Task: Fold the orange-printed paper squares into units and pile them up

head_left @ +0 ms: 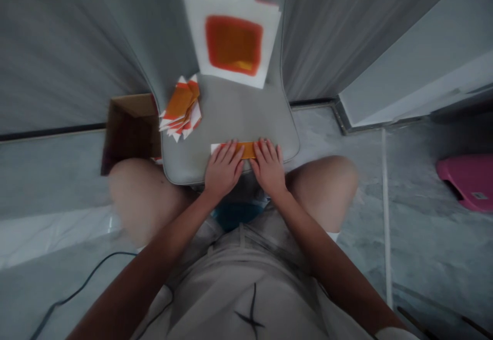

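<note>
A narrow folded paper strip (247, 150), orange-gold in the middle with a white end at the left, lies near the front edge of the grey chair seat (246, 106). My left hand (223, 170) rests palm down over its left part, fingers stretched out and flat. Over the right part lies my right hand (268, 167), its fingers likewise extended. Both thumbs are at the strip's near edge, pointing towards each other. Farther back, a stack of square joss paper sheets (233, 44), white with a red-edged gold square, leans on the backrest. Several folded paper pieces (181, 106) are piled on the seat's left.
An open cardboard box (131, 134) stands on the floor left of the chair. Grey curtains (57, 47) hang behind. A pink plastic stool (470, 181) is at the far right. A dark cable (88, 281) runs across the floor at lower left.
</note>
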Demonstrator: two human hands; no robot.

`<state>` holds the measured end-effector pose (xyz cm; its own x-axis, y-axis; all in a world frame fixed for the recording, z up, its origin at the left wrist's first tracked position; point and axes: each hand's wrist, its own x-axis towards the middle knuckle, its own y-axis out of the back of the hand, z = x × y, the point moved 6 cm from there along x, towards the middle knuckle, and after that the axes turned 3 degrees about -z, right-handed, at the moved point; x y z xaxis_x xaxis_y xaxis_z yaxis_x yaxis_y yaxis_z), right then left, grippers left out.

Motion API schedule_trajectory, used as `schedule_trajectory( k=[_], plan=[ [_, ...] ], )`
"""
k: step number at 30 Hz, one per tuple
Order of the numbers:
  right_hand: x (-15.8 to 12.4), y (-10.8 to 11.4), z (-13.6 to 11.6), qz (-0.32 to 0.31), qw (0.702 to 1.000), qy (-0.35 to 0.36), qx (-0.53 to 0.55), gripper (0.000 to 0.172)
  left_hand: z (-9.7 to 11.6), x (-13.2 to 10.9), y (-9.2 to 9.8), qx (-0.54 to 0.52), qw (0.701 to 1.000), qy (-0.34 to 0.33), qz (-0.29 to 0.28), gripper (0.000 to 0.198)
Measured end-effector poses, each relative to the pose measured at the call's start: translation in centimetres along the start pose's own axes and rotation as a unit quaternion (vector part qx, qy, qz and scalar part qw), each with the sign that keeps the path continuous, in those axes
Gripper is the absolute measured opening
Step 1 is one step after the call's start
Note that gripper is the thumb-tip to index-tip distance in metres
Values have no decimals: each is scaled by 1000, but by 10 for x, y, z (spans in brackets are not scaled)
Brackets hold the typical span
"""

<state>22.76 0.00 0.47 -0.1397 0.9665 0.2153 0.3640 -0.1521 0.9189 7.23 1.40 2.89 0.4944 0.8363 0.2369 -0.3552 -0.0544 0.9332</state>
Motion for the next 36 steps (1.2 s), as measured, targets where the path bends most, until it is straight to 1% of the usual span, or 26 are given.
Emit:
schedule_trajectory(
  k=[10,17,25,29,33,34,36],
  plan=[
    [0,0,0,-8,1000,-4,-15,61,2,1,0,5,1000,10,-10,52],
    [1,-1,0,-21,1000,-10,-6,62,1,1,-2,-14,1000,10,-9,55],
    [-2,4,-5,-35,999,-1,-17,72,0,0,0,-14,999,8,-35,61],
    [-6,10,-6,-36,999,3,-23,78,-9,-7,3,-4,999,32,-20,69],
    [-9,12,-1,-38,999,-13,-12,79,-16,-14,4,-1,999,48,-8,72],
    [-9,13,0,-33,999,-26,-3,78,-16,-15,4,-3,999,46,-6,73],
    [-10,19,-4,1,997,-72,15,73,-16,-15,4,-8,999,42,-2,72]
  ],
)
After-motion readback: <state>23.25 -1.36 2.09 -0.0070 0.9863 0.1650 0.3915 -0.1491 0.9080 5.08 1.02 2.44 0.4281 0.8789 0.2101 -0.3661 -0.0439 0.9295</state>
